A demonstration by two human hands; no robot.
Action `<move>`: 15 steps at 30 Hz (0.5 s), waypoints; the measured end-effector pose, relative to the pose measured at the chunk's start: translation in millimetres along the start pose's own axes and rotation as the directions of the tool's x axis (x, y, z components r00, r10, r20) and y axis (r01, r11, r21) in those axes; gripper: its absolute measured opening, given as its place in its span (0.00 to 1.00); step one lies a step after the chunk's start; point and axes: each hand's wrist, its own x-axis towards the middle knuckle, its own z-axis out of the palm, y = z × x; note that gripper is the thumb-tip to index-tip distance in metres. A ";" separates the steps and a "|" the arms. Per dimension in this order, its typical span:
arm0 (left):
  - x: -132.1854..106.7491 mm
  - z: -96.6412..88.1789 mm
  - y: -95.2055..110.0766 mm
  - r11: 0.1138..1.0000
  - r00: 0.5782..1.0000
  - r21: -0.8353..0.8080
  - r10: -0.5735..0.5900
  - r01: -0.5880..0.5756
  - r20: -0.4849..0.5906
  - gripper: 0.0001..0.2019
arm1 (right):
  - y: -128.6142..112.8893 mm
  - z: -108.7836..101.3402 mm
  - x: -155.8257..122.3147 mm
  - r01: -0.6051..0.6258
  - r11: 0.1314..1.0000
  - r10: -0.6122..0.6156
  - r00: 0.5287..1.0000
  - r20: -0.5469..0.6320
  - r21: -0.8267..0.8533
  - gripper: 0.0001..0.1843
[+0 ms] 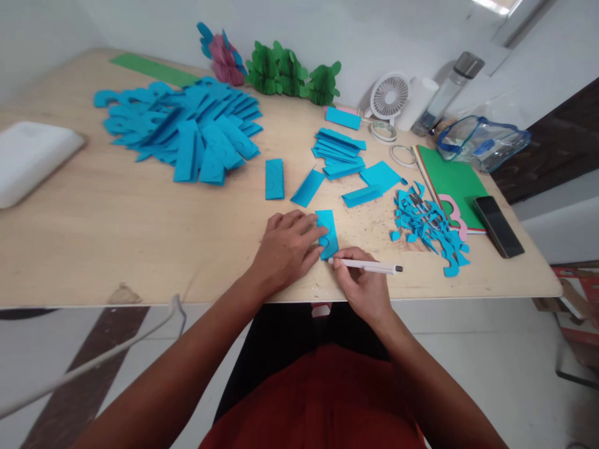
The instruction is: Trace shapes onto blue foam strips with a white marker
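My left hand (pixel 286 244) lies flat on the wooden table (pixel 116 237), fingers pressed onto the left edge of a folded blue paper piece (pixel 327 232). My right hand (pixel 361 284) grips a white pen (pixel 369 267) lying almost level, its writing end touching the lower edge of that blue piece. A curved line is drawn on the paper.
A big heap of cut blue pieces (pixel 187 128) lies at the back left, a stack of blue rectangles (pixel 339 153) at the centre back, blue scraps (pixel 428 224) to the right. Green paper pad (pixel 452 184), phone (pixel 498 226), fan (pixel 388 95), bottle (pixel 447 93), tape rolls (pixel 384 131).
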 end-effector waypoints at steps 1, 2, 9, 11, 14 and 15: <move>0.0 0.2 0.0 1.000 1.000 0.000 -0.002 0.002 0.000 0.16 | -0.2 0.0 0.1 -0.003 1.000 0.003 1.000 -0.004 -0.004 0.05; 0.0 0.3 -0.1 1.000 1.000 0.000 -0.003 0.003 -0.001 0.16 | -0.5 -0.1 0.1 -0.005 1.000 0.005 1.000 -0.007 -0.006 0.05; 0.0 -0.7 0.2 1.000 1.000 -0.001 0.002 -0.002 0.000 0.16 | -2.0 -0.6 1.2 0.006 1.000 -0.006 1.000 -0.010 -0.013 0.06; 0.1 -0.7 0.4 1.000 1.000 -0.002 -0.006 0.006 0.001 0.15 | -2.3 -0.8 1.5 0.008 1.000 -0.008 1.000 -0.013 -0.019 0.06; 0.1 -0.5 0.6 1.000 1.000 0.004 -0.011 0.011 0.003 0.15 | -1.8 -0.6 1.5 0.004 1.000 -0.004 1.000 -0.015 -0.014 0.06; 0.1 -0.5 0.6 1.000 1.000 0.006 -0.011 0.011 0.004 0.15 | -1.4 -0.5 1.4 0.003 1.000 -0.003 1.000 -0.014 -0.011 0.06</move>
